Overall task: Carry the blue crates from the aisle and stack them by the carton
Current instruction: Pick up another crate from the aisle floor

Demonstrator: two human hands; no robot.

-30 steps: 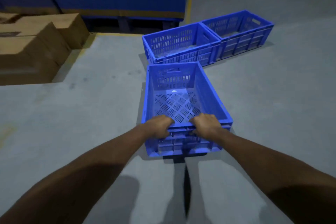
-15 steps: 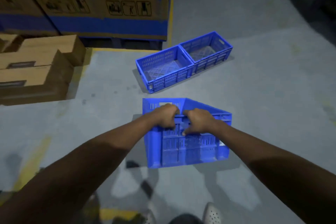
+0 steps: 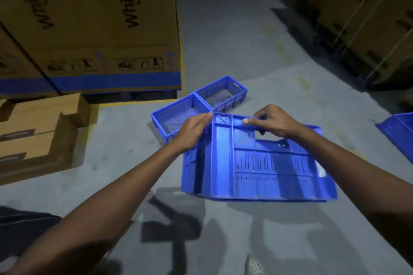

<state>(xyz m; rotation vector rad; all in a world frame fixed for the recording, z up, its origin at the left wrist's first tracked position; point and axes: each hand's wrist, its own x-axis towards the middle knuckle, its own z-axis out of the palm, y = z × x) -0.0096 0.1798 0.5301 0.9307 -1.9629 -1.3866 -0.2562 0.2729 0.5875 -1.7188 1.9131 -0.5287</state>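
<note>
Holding one blue crate [image 3: 259, 167], apparently clear of the floor [image 3: 223, 35], tipped so its slotted side wall faces the camera. Grip: left hand [image 3: 194, 132] pinches the top rim at a corner; right hand [image 3: 273, 123] curls over the same rim, just above the handle cut-out. Both holds are narrow, thumb against fingers on the rim. Two more crates [image 3: 178, 116] sit side by side on the floor just beyond, near the big carton [image 3: 100, 29]; another crate [image 3: 400, 134] shows at the right edge.

Judgement: moulded plastic, stiff, and light enough for a fingertip hold; the smooth ribs may be slippery. Handle slots at opposite ends would likely give better purchase for setting it squarely on a stack.
</note>
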